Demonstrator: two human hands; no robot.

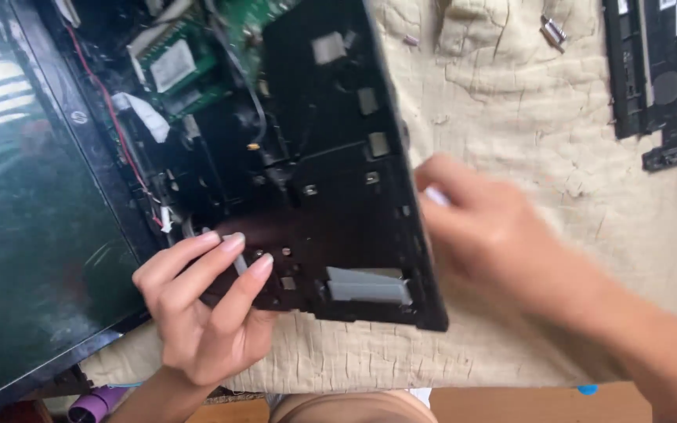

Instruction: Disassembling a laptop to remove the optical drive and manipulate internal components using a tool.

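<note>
An opened black laptop base (338,180) lies on a beige cloth, its green circuit boards (186,66) and red and black wires showing at the top. The dark glossy screen (33,235) is still attached at the left. My left hand (205,313) grips the base's near left edge, fingers resting on the black plastic. My right hand (487,227), blurred by motion, is at the base's right edge; something small and white shows at its fingers, too blurred to name.
A crackled beige cloth (558,133) covers the work surface. A separate black plastic strip (656,74) lies at the top right, with a small metal part (554,30) near it. A purple object (95,403) sits at the bottom left.
</note>
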